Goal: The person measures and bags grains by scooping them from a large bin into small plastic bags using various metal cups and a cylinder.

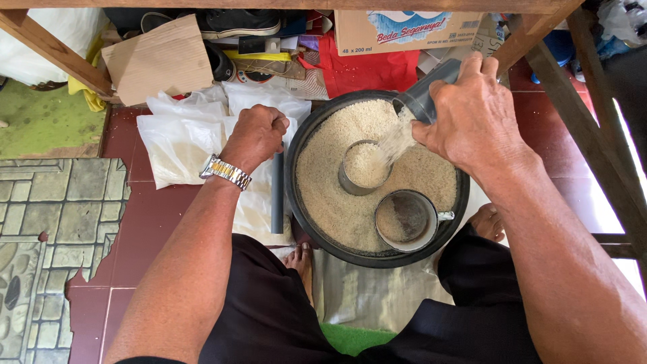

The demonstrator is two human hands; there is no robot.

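The right hand (472, 114) grips a grey scoop (424, 94), tipping rice into the metal tin (364, 168) at the basin's (303, 141) centre. The left hand (256, 135), fisted around a dark stick (277, 195), sits at nine o'clock. Wooden legs crowd two o'clock.

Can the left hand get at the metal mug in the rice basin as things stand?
Probably yes. The left hand is a closed fist at the left rim of the basin, and the mug stands open on the rice with nothing over it. The right hand pours farther back, out of the way.
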